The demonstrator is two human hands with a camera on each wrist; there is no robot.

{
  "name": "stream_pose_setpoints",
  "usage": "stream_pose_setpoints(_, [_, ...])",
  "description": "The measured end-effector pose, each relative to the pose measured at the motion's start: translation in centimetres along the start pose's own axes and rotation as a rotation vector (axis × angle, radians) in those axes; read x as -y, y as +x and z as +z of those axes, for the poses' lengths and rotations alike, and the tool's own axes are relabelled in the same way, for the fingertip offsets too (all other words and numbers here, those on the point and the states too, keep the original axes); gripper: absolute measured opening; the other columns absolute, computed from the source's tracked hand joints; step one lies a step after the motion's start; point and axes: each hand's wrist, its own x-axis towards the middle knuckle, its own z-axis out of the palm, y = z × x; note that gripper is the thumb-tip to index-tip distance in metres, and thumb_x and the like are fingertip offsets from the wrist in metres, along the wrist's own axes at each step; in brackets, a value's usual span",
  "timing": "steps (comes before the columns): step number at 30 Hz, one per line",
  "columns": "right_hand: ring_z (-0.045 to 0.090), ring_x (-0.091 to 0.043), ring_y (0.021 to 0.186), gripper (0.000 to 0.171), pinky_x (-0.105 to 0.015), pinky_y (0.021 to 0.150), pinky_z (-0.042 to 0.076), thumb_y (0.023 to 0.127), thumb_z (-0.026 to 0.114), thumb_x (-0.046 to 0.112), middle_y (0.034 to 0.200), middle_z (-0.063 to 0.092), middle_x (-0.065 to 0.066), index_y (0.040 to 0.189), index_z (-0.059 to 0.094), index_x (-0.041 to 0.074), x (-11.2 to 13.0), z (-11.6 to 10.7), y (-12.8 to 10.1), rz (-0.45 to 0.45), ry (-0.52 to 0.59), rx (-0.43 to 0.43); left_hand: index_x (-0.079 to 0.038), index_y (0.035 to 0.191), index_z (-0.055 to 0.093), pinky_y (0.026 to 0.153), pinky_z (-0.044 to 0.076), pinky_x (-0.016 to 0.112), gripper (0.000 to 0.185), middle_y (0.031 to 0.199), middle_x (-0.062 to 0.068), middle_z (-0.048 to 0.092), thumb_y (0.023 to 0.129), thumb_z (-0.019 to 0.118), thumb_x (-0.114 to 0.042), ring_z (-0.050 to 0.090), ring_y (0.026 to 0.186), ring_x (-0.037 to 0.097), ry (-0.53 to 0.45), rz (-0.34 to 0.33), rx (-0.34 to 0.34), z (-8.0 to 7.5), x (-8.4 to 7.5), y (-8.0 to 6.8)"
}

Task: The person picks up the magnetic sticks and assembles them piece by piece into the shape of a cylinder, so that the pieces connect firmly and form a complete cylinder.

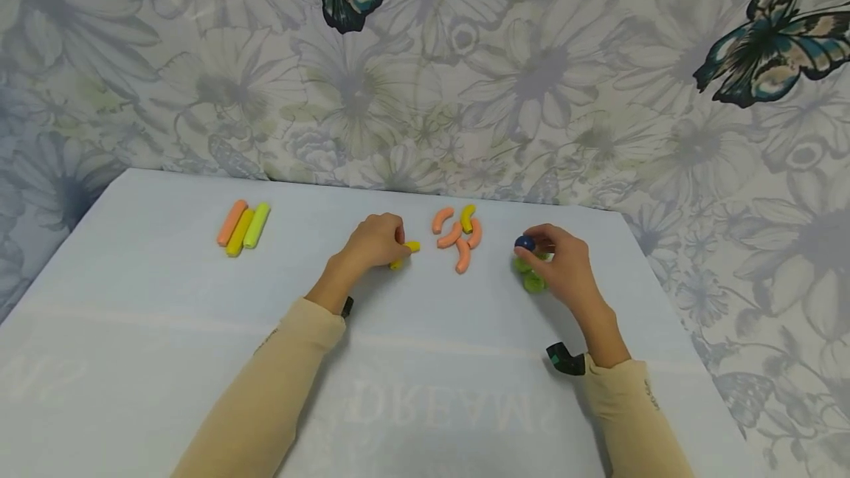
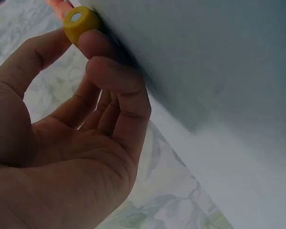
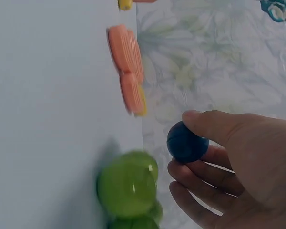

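The left hand [image 1: 375, 242] pinches a yellow tube piece [image 2: 78, 24] on the counter [image 1: 133, 330]; its hollow end shows only in the wrist view. The right hand [image 1: 561, 264] grips a blue ball [image 3: 185, 142] above green balls [image 3: 128, 185].

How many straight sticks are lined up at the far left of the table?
3: an orange stick, a yellow stick and a lime stick, side by side and touching, well left of the left hand. None looks hidden.

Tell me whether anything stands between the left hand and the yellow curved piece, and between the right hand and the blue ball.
Nothing visible does. The left hand already pinches the yellow curved piece, and the right hand pinches the blue ball above the green balls.
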Motion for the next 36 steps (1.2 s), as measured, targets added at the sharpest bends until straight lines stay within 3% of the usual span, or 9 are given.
stream_pose_setpoints(4, [0.072,-0.036,0.108,0.036,-0.051,0.095,0.059,0.095,0.081,0.019,0.117,0.074,-0.018,0.124,0.070,0.002,1.4,1.4,1.0,-0.003,0.029,0.059,-0.007,0.089,0.065,0.060,0.046,0.029,0.012,0.079,0.006,0.065,0.091,0.073,-0.016,0.058,0.066,0.020,-0.050,-0.015,-0.009,-0.8,1.2,0.2])
stream_pose_setpoints(9, [0.071,-0.034,0.113,0.037,-0.048,0.099,0.058,0.094,0.082,0.016,0.122,0.072,-0.017,0.126,0.070,0.002,3.1,3.5,2.6,-0.032,0.091,0.073,-0.005,0.091,0.066,0.057,0.047,0.026,0.012,0.079,0.007,0.066,0.091,0.074,-0.014,0.058,0.063,0.018,-0.107,-0.042,-0.027,-1.6,2.7,0.3])
stream_pose_setpoints(16, [0.071,-0.032,0.110,0.037,-0.048,0.096,0.058,0.093,0.083,0.018,0.119,0.073,-0.014,0.124,0.070,0.004,6.0,6.8,4.5,-0.069,0.152,0.106,-0.004,0.095,0.067,0.055,0.048,0.023,0.014,0.075,0.005,0.065,0.093,0.077,-0.014,0.059,0.056,0.013,-0.174,-0.042,-0.049,-1.8,4.0,0.7])
stream_pose_setpoints(26, [0.070,-0.026,0.104,0.036,-0.040,0.094,0.057,0.093,0.083,0.016,0.119,0.075,-0.010,0.126,0.072,0.007,9.4,10.4,7.3,-0.108,0.093,0.188,-0.003,0.097,0.068,0.055,0.047,0.024,0.015,0.077,0.007,0.064,0.094,0.077,-0.015,0.058,0.057,0.014,-0.181,-0.034,-0.077,-1.7,4.0,0.8])
stream_pose_setpoints(31, [0.068,-0.024,0.098,0.034,-0.038,0.090,0.056,0.093,0.083,0.017,0.119,0.076,-0.008,0.124,0.072,0.008,9.8,11.4,7.8,-0.127,0.039,0.198,-0.003,0.097,0.068,0.054,0.049,0.024,0.015,0.078,0.008,0.066,0.094,0.077,-0.014,0.059,0.056,0.014,-0.183,-0.037,-0.095,-1.9,4.0,0.9])
stream_pose_setpoints(36, [0.070,-0.024,0.104,0.034,-0.039,0.094,0.055,0.093,0.082,0.016,0.119,0.076,-0.008,0.125,0.072,0.007,10.1,12.3,7.7,-0.161,0.039,0.206,-0.003,0.097,0.068,0.054,0.049,0.024,0.015,0.082,0.009,0.067,0.094,0.077,-0.014,0.060,0.056,0.014,-0.181,-0.043,-0.102,-1.9,4.0,0.8])
